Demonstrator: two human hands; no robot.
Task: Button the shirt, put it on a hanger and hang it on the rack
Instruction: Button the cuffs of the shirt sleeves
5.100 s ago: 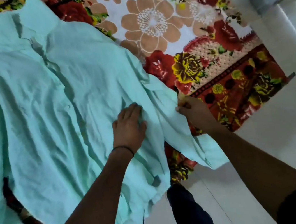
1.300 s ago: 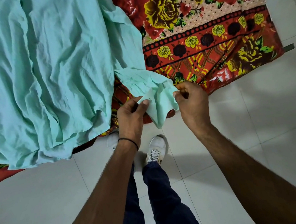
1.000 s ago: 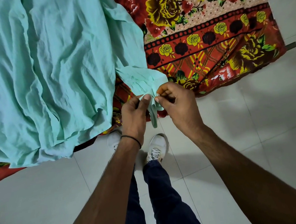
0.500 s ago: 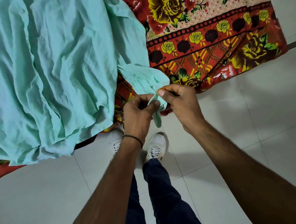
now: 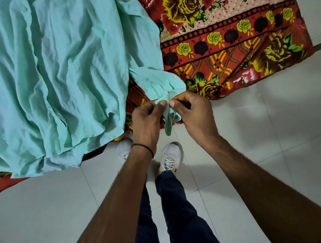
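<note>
1. My left hand [image 5: 145, 123] and right hand [image 5: 194, 114] are both closed in a pinch on the end of the shirt's sleeve [image 5: 168, 126]. The thumbs and fingertips meet over the cuff, and a short tail of cloth hangs down between my hands.
2. The shirt [image 5: 47, 75] lies crumpled on the bed [image 5: 226, 37], up at ten o'clock from my hands. Its hem spills over the bed's near edge, and the sleeve runs off that edge to me.
3. I judge I'm in the buttoning stage, working on this cuff. I cannot see the button itself, so I cannot tell whether it is through the hole.
4. The front is too rumpled to show whether it is fastened.
5. No hanger or rack is in view, so both of those steps look undone.
6. The bed edge runs from nine to two o'clock, just beyond my knuckles.
7. The floor [image 5: 280, 136] gives me room from three round to eight o'clock. My shoes [image 5: 170, 156] stand at six, tucked close to the bed.
</note>
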